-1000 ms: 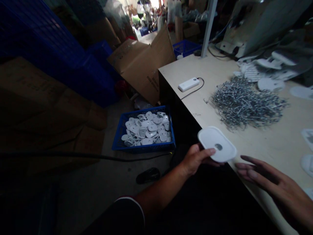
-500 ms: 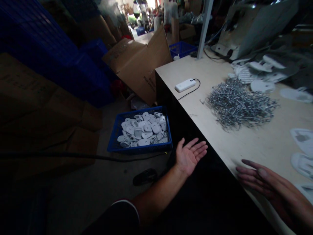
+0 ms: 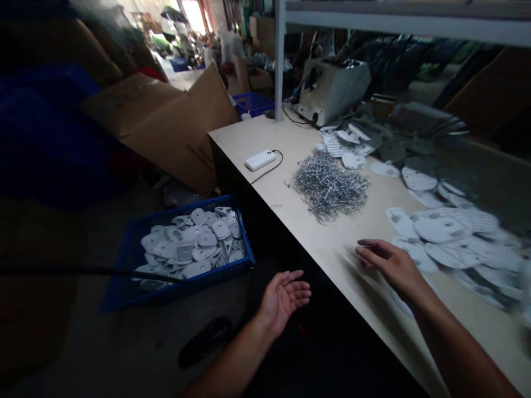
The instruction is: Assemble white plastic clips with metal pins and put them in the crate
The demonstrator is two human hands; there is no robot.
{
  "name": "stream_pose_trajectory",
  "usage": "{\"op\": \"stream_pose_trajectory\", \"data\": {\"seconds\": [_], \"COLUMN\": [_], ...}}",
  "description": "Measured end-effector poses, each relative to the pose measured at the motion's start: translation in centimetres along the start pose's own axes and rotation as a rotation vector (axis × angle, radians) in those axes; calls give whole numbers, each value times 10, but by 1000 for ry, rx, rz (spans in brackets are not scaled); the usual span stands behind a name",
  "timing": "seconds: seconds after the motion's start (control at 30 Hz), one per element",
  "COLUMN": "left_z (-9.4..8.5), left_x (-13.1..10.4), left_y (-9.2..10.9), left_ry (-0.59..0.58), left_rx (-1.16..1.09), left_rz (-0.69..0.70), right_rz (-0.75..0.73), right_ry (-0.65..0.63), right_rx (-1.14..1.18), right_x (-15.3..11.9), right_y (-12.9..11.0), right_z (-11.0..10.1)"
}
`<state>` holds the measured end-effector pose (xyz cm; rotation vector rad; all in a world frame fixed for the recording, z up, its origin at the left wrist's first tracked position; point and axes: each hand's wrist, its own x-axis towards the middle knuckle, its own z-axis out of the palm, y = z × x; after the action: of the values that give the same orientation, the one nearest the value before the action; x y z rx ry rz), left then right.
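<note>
My left hand [image 3: 285, 299] is off the table's edge, palm up and open, its fingers loosely curled around nothing. Over the pale tabletop [image 3: 323, 249], my right hand [image 3: 392, 268] has its fingers stretched forward, with nothing visible in it. Just past that hand lie flat, rounded white plastic pieces [image 3: 442, 228], loosely stacked and overlapping. Beyond both hands sits a tangled heap of thin bent metal wire pins [image 3: 331, 185]. Left of my left hand, a blue plastic crate [image 3: 248, 261] on the floor holds many smaller grey-white plastic pieces [image 3: 194, 237].
A white power bank [image 3: 260, 160] with a black cable lies near the table's far left corner. A metal post [image 3: 279, 61] rises from the table's back. An open cardboard box [image 3: 178, 127] stands behind the crate. A dark cable [image 3: 91, 271] crosses at left.
The view has swung to the right, showing more of the table and its white pieces. My right hand has moved forward over the table, towards those pieces. My left hand stays open.
</note>
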<state>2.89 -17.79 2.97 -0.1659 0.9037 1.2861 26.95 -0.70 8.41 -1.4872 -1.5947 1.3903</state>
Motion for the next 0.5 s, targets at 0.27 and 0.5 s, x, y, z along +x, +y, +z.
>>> {"op": "stream_pose_trajectory", "data": {"seconds": [0.27,0.5], "left_z": [-11,-12], "left_x": [-4,-4], "left_y": [-6,-13], "left_ry": [69,48], "left_rx": [114,197], "left_rz": [-8,8], "right_rz": [-185,-314], "right_ry": [17,119], "right_rx": [-253,-417], "right_x": [32,77], "right_y": [8,-9], "right_z": [9,38]}}
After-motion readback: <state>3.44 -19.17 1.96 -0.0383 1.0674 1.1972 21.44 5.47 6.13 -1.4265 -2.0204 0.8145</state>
